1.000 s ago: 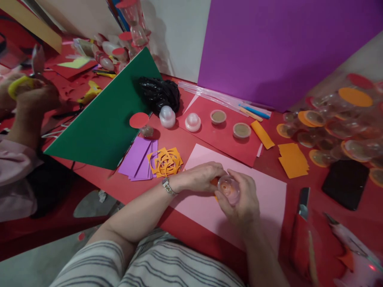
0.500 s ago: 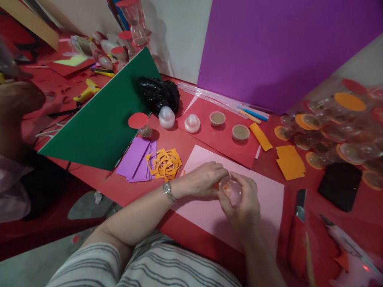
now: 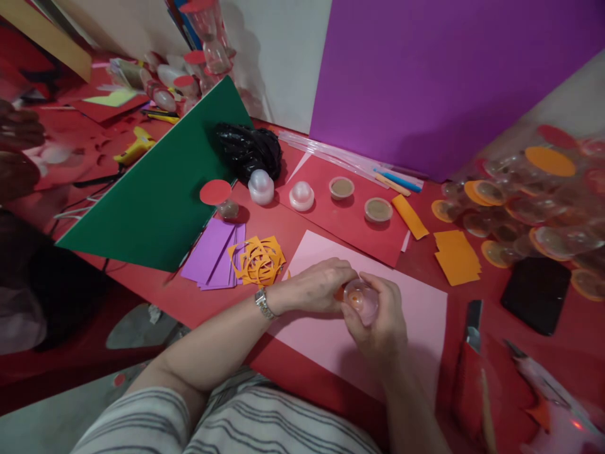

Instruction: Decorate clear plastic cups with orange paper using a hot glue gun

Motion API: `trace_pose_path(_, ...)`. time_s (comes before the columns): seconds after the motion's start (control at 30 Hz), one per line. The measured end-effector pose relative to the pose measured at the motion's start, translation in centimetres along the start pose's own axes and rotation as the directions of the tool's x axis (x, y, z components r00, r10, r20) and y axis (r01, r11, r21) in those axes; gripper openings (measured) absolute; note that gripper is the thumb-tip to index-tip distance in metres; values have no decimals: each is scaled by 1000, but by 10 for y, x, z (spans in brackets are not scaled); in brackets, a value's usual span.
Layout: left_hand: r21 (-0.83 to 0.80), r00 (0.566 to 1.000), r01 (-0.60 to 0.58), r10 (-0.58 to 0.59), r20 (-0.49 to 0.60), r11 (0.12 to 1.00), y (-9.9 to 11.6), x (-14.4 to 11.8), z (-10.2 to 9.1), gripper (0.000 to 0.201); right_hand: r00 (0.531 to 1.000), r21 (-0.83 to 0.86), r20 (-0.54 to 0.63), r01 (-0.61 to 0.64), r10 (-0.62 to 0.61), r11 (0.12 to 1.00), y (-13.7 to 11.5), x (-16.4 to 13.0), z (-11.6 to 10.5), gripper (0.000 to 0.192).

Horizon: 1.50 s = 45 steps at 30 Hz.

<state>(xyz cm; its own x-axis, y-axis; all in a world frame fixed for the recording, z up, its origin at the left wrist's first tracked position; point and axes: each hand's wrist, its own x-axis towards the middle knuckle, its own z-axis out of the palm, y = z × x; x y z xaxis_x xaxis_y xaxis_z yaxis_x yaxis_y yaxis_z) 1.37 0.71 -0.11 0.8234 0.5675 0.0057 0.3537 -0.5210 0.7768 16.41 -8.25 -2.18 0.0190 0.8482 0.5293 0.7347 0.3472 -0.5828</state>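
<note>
Low over a pink paper sheet (image 3: 312, 252), both hands meet at a small clear plastic cup (image 3: 362, 301). My right hand (image 3: 380, 321) wraps its thumb and fingers round the cup's side. My left hand (image 3: 326, 284), with a watch (image 3: 265, 304) at its wrist, is closed against the cup's left side, its fingertips mostly hidden. A bit of orange (image 3: 339, 293) shows between the left fingers and the cup. Beyond the sheet, two sand-filled cups (image 3: 341, 188) and stacked clear cups (image 3: 301, 197) stand on red card. Orange paper scraps (image 3: 259, 260) lie left of the sheet.
A green board (image 3: 165, 202) leans at left, beside a black plastic bag (image 3: 248, 151). Purple strips (image 3: 212, 258) lie near it. At right are orange paper pieces (image 3: 456, 257), a black phone (image 3: 536, 295), a cutter blade (image 3: 474, 321) and piled clear cups (image 3: 539, 208). A co-worker's hand (image 3: 19, 145) is at far left.
My hands keep their hold on the cup with hardly any movement. The view has shifted slightly. At far left the co-worker's hand has moved.
</note>
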Motion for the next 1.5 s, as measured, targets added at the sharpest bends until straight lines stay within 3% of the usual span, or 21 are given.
trace_pose_path(0.3,42,998,-53,52,33,998,-5,-2,1,17,1000,-9,-11,4,-4,1000,-2,-1,0,45)
trace_pose_path(0.5,125,1000,-10,8,21,992,-3,-1,1,23,999,-19,-40,6,-7,1000,4,-5,1,64)
trace_pose_path(0.73,182,1000,3,-7,18,983,-2,-1,2,25,998,-46,-46,31,-33,998,2,-1,2,51)
trace_pose_path(1.03,113,999,-35,33,14,993,-6,-2,2,14,999,-20,-21,-29,28,999,1,-3,4,49)
trace_pose_path(1.3,149,1000,-11,13,-17,989,-2,-1,2,22,997,-44,-77,-25,22,999,3,-3,1,71)
trace_pose_path(1.5,220,1000,-3,7,-21,976,0,0,5,23,996,-74,-85,22,-28,997,7,-4,0,57)
